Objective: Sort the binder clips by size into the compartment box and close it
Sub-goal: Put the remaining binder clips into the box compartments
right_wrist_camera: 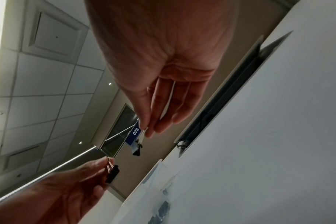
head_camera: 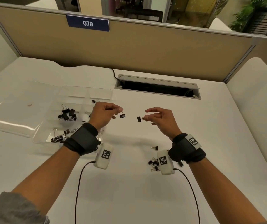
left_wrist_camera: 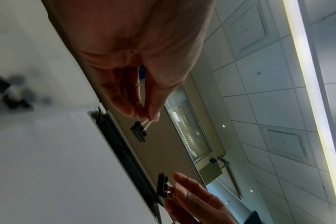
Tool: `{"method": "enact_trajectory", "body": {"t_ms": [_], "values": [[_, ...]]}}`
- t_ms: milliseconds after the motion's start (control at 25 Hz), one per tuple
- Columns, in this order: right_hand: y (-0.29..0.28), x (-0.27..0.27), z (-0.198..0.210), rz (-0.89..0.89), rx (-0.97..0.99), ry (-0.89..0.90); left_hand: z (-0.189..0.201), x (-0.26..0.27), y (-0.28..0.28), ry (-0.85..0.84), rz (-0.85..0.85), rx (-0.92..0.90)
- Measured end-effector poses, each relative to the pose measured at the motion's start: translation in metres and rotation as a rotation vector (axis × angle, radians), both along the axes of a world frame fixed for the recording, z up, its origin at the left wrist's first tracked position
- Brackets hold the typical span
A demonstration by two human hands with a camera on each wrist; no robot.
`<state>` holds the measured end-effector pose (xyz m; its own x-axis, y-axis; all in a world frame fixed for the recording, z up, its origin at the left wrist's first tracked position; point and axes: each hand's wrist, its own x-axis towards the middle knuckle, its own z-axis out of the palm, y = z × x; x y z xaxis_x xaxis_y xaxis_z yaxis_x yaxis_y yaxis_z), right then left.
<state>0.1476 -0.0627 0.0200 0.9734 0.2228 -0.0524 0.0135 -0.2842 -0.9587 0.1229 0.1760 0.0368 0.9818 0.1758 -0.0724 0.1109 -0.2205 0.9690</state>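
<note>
Left hand (head_camera: 104,114) pinches clip (head_camera: 122,116) by wire handles, right hand (head_camera: 160,118) pinches second clip (head_camera: 139,119) — compartment box (head_camera: 37,136) lies left, nearer my left.

A white desk (head_camera: 129,183) meets a tan partition (head_camera: 145,50) bearing a blue "078" sign (head_camera: 87,23).

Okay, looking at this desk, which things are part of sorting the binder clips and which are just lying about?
Part of the job:
- clip in left hand, pinched by the left hand
- clip in right hand, pinched by the right hand
- compartment box, lid open, some clips already inside
- loose clips on the desk

Just lying about:
- cable slot
- 078 sign
- black cable
</note>
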Motion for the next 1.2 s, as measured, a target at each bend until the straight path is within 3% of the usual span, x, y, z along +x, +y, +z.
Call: {"method": "enact_trajectory", "body": {"t_ms": [160, 320, 520, 680, 840, 1080, 1200], "values": [[0.050, 0.038, 0.006, -0.002, -0.113, -0.127, 0.016, 0.034, 0.052, -0.006, 0.037, 0.087], [0.104, 0.077, 0.010, 0.014, -0.247, -0.238, 0.024, 0.069, 0.096, 0.061, -0.008, 0.318], [0.159, 0.114, -0.002, 0.066, -0.321, -0.277, 0.017, 0.105, 0.132, 0.095, -0.035, 0.552], [0.185, 0.129, -0.018, 0.080, -0.391, -0.262, -0.002, 0.123, 0.145, 0.160, -0.168, 0.688], [0.170, 0.121, -0.022, 0.054, -0.429, -0.288, -0.010, 0.120, 0.150, 0.182, -0.176, 0.805], [0.102, 0.074, -0.014, 0.049, -0.458, -0.292, 0.011, 0.079, 0.107, 0.063, -0.145, 0.734], [0.053, 0.046, -0.009, 0.058, -0.519, -0.239, 0.015, 0.050, 0.064, 0.058, -0.218, 0.685]]}}
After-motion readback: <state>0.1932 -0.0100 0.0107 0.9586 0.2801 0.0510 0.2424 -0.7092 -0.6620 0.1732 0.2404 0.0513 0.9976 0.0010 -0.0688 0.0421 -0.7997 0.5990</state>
